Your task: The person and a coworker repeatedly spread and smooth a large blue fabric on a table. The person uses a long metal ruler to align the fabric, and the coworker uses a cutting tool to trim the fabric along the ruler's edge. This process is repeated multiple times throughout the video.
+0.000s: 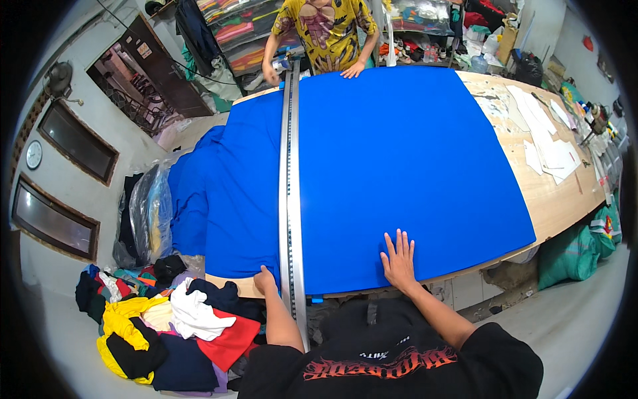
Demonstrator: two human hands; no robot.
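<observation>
A wide sheet of bright blue fabric point(399, 159) lies spread over a long wooden table point(565, 199). A long metal cutting rail point(290, 186) runs across the cloth from the near edge to the far edge. My right hand point(399, 258) presses flat on the blue fabric near the front edge, fingers spread. My left hand point(265, 279) rests at the near end of the rail, at the fabric's edge; its fingers are partly hidden. At the far end a person in a yellow patterned shirt point(325, 30) has one hand on the rail and the other on the cloth.
White paper patterns point(548, 143) lie on the bare right part of the table. A heap of mixed coloured garments point(166, 326) sits on the floor at lower left, beside a plastic-wrapped bundle point(143, 216). Shelves of folded fabric point(236, 30) stand behind the other person.
</observation>
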